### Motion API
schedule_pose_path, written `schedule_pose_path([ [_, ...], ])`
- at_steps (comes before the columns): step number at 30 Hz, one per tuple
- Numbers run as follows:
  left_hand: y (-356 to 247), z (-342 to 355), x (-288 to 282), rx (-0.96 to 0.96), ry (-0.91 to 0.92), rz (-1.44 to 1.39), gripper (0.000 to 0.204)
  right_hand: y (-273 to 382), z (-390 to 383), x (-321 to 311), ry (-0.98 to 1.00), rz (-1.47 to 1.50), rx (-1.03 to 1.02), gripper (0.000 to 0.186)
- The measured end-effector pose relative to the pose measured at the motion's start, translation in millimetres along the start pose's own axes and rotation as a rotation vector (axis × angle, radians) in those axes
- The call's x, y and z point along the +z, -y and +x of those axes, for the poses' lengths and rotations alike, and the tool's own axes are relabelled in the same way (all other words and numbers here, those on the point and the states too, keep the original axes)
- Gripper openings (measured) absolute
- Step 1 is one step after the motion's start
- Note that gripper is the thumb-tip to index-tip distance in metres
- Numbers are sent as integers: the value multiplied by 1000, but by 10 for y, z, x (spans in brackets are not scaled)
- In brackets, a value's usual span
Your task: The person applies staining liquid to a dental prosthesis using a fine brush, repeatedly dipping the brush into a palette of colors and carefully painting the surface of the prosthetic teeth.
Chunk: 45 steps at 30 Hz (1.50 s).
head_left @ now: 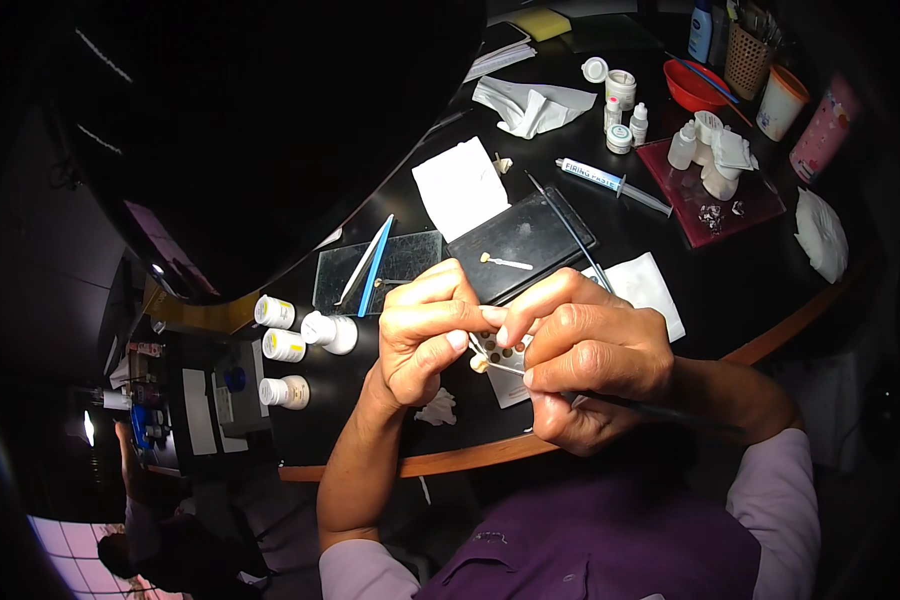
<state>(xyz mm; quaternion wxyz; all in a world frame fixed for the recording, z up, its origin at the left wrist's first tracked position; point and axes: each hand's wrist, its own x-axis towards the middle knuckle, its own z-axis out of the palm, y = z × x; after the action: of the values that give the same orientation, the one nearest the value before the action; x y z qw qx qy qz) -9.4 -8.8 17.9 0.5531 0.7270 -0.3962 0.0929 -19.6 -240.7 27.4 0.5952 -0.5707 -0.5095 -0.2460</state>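
My left hand (422, 335) is closed, thumb and fingertips pinching a thin pale holding peg with a small cream dental crown (480, 363) at its end. In my right hand (602, 350) is a slim brush with a dark handle (660, 410); its thin front end reaches the crown, though I cannot tell whether the tip touches. My hands nearly meet at the fingertips. Partly hidden below them lies a pale card with several round colour spots (507, 352). Just beyond, a second crown on a white peg (507, 263) rests on a black slab (540, 235).
White jars (284, 346) stand left of my arm. Blue and white tweezers (372, 265) lie on a glass plate (410, 258). A brush (570, 230) crosses the slab. Farther right are a syringe (610, 183), small bottles (639, 122), a red bowl (692, 88) and a maroon tile (705, 225). A dark rounded shape (270, 130) fills the upper left.
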Motion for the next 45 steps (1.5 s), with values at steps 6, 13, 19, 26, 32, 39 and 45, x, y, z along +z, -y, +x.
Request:
schedule_pose_path([
  [6, 16, 10, -10, 8, 11, 3, 44, -10, -8, 15, -12, 0, -1, 21],
  [13, 38, 2, 0, 11, 7, 1, 44, -24, -13, 27, -17, -14, -3, 21],
  [19, 20, -10, 0, 7, 1, -2, 44, 0, 8, 4, -5, -13, -14, 21],
  [26, 33, -12, -6, 3, 8, -6, 45, -4, 4, 10, -5, -14, -16, 21],
  [32, 6, 9, -12, 1, 10, 5, 44, -6, 17, -3, 1, 0, -12, 19],
  [39, 11, 0, -1, 4, 3, 15, 44, -4, 15, -5, 11, -1, -9, 18],
  [45, 15, -2, -3, 9, 12, 3, 44, -6, 4, 9, -1, -9, -8, 19],
])
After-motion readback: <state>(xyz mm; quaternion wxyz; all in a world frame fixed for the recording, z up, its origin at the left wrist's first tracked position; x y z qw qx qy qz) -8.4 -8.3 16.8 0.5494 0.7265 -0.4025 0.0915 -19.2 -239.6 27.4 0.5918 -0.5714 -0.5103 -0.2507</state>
